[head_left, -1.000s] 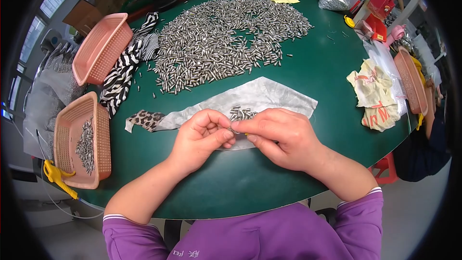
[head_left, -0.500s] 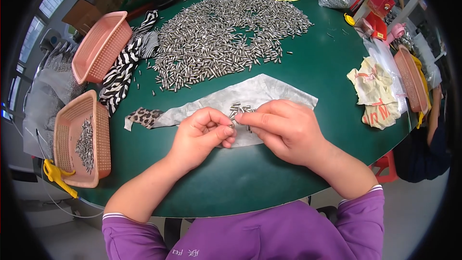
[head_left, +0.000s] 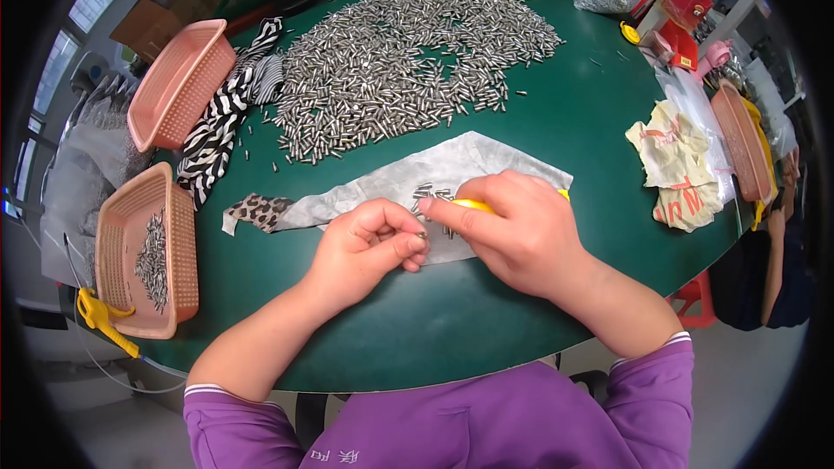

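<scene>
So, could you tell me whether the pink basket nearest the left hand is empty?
No, the pink basket beside the left hand holds a small heap of silver metal pins.

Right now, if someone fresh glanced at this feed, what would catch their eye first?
The wide heap of small silver metal pins spread over the far half of the round green table. Next, the two bare hands meeting over a crumpled grey cloth: the left hand pinches a pin, the right hand grips a yellow tool. Two pink plastic baskets sit at the left.
</scene>
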